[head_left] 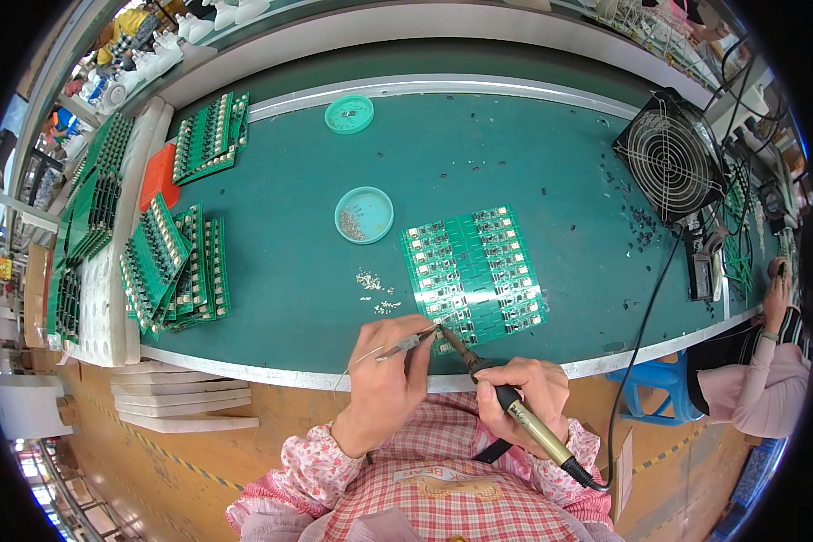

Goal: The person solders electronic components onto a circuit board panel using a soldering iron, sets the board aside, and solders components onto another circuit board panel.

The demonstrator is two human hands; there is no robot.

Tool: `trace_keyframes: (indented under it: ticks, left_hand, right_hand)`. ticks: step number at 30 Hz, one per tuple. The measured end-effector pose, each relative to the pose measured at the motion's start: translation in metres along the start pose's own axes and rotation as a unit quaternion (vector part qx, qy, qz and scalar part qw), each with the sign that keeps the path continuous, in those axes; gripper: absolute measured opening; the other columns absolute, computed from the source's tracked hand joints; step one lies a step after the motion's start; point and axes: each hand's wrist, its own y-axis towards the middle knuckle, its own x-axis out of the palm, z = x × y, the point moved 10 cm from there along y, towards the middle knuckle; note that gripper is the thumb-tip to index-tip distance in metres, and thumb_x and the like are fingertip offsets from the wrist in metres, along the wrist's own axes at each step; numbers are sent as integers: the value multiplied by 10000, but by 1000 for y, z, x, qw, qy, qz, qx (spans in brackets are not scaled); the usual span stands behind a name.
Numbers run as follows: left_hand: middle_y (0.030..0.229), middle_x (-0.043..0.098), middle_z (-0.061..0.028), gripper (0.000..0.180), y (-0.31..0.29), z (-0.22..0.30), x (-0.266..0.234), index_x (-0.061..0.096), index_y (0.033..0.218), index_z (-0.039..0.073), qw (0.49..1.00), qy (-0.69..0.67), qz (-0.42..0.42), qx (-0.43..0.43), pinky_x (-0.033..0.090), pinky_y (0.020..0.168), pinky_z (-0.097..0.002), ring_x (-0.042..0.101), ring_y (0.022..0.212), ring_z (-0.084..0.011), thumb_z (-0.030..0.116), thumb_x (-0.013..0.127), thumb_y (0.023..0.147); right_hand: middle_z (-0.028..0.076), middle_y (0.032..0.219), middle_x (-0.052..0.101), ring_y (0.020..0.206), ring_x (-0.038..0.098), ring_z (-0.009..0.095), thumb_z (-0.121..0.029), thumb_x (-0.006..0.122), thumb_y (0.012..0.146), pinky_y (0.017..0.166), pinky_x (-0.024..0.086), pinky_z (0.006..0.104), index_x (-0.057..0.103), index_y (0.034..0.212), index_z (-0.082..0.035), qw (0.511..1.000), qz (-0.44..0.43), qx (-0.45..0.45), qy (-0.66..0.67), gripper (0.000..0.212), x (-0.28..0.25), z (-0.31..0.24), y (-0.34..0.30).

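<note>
A green circuit board panel [472, 271] with rows of small parts lies on the green work mat in front of me. My left hand [387, 379] is closed on a pair of tweezers [403, 345], whose tips meet the panel's near left corner. My right hand [531, 395] grips a soldering iron [526, 420], its tip reaching the same corner close to the tweezers. Whatever lies between the two tips is too small to make out. Left of the panel, tiny pale components [371, 282] are scattered, with a round teal dish [364, 215] of similar bits beyond them.
Stacked circuit boards [176, 262] stand at the left, with more boards [210, 135] behind by a red bin [159, 176]. A second teal dish [349, 115] sits farther back. At right are a black fan [668, 155], dark loose parts [643, 228], the iron's cable [643, 330] and a seated person [759, 370].
</note>
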Motion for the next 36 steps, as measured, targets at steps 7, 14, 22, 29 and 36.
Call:
trace_keyframes:
  ticks: [7,14,22,29,36]
  left_hand:
    - [992,691,-80,284,1,1,0,653,1023,42,1000,-7,-7,5,502,759,-387,636,857,-310,-74,725,773]
    - [996,700,-121,224,-1,1,1,651,1003,9,1000,-1,-10,5,510,770,-384,664,868,-313,-64,712,800]
    - [990,703,-109,135,2,-26,-35,639,1002,0,998,22,30,-54,534,764,-300,686,843,-211,-44,682,882]
    - [1006,694,-109,119,3,-60,-54,668,976,16,985,34,58,-157,492,799,-362,650,889,-286,-19,687,864]
    - [986,695,-95,114,6,-56,-51,651,995,11,991,61,53,-110,496,777,-330,652,843,-244,-15,679,887]
  right_hand:
    - [74,669,623,551,637,236,51,761,746,502,502,304,658,971,-22,995,92,25,-3,257,-23,14,-21]
    - [133,1056,584,1021,608,314,-51,818,732,908,509,438,657,1261,-139,961,19,73,-265,560,1,26,-7]
    - [131,1112,581,1087,580,348,-70,819,735,972,470,463,642,1289,-135,962,13,108,-250,585,7,38,-2]
    - [157,1090,610,1044,594,344,-11,795,732,939,469,434,673,1235,-87,963,79,78,-247,522,-3,32,-3]
    - [158,1075,612,1009,600,336,4,788,738,908,474,422,672,1229,-79,966,81,67,-237,511,-2,31,-4]
